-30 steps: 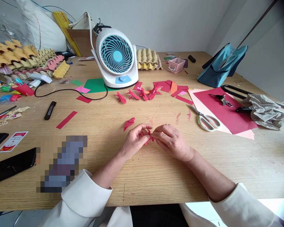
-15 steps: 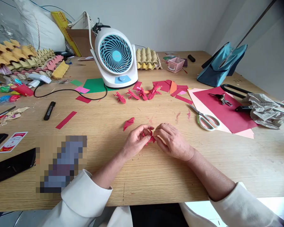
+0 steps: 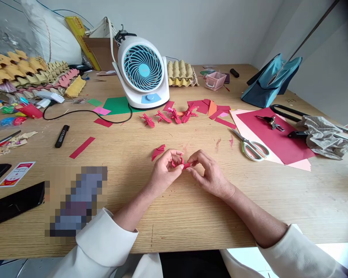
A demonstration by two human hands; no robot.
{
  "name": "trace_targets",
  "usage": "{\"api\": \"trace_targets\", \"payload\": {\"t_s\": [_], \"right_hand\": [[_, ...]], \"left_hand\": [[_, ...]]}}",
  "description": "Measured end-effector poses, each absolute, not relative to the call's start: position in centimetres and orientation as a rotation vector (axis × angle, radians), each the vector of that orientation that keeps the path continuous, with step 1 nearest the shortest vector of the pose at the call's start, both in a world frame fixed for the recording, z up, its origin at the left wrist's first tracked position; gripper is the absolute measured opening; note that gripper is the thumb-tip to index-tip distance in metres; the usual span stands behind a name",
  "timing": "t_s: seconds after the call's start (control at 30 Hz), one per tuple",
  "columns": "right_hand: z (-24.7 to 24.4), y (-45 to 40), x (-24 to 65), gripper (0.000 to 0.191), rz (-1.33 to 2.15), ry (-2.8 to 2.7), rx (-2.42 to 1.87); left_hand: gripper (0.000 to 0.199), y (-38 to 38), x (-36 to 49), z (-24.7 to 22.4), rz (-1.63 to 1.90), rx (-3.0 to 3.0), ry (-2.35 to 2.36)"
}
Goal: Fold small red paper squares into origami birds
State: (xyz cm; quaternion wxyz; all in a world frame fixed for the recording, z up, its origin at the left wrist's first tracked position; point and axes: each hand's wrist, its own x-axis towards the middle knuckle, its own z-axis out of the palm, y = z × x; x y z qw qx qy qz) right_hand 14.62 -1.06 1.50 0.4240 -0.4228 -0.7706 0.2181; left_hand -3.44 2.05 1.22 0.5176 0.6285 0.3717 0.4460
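Between my hands, above the front-middle of the table, is a small folded red paper piece (image 3: 186, 165) with curled, cut parts. My left hand (image 3: 164, 172) pinches it between thumb and fingers, some of it showing inside the curl of the fingers. At its right end, the thumb and forefinger of my right hand (image 3: 211, 177) close on the paper's tip. Just beyond my left fingers lies another folded red paper piece (image 3: 157, 152). Farther back, several finished-looking red paper figures (image 3: 164, 116) stand in a row before the fan.
A white fan (image 3: 146, 73) stands at the back. To the right, scissors (image 3: 253, 150) lie partly on red paper sheets (image 3: 275, 137). On the left are a black marker (image 3: 62, 136), a red paper strip (image 3: 82, 147) and a dark phone (image 3: 17, 202).
My right hand's fingers have opened out from a tighter curl and moved slightly, showing more of the red paper's right end. My left hand has tilted a little leftward with the paper.
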Motion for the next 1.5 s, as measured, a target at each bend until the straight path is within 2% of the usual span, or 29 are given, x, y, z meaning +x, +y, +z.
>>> {"api": "trace_targets", "payload": {"t_s": [0.17, 0.37, 0.53, 0.73, 0.83, 1.07, 1.3, 1.5], "right_hand": [[1.5, -1.3, 14.1, 0.014, 0.495, -1.69, -1.154], [1.1, -1.5, 13.0, 0.018, 0.833, -1.583, -1.212], [0.6, -1.3, 12.7, 0.016, 0.982, -1.5, -1.225], [0.8, -1.2, 12.9, 0.008, 0.837, -1.599, -1.22], [1.0, -1.2, 13.1, 0.008, 0.768, -1.665, -1.184], [0.8, -1.1, 13.2, 0.008, 0.809, -1.67, -1.185], [1.2, -1.2, 13.3, 0.009, 0.805, -1.712, -1.159], [1.6, -1.2, 13.3, 0.01, 0.97, -1.637, -1.148]], "left_hand": [[0.035, 1.8, -3.2, 1.8, 1.173, 1.299, 0.933], [0.036, 1.4, -2.9, 1.2, 1.198, 1.18, 0.903], [0.033, 1.0, -2.5, 0.4, 1.149, 1.109, 0.869], [0.012, 1.7, -3.1, 0.4, 1.069, 1.402, 0.955], [0.009, 2.1, -3.4, 0.3, 1.053, 1.577, 0.976], [0.015, 1.8, -3.1, 0.7, 1.079, 1.463, 0.918], [0.019, 2.2, -3.5, 1.1, 1.113, 1.745, 0.902], [0.023, 2.3, -3.8, 1.5, 1.111, 1.781, 0.859]]}}
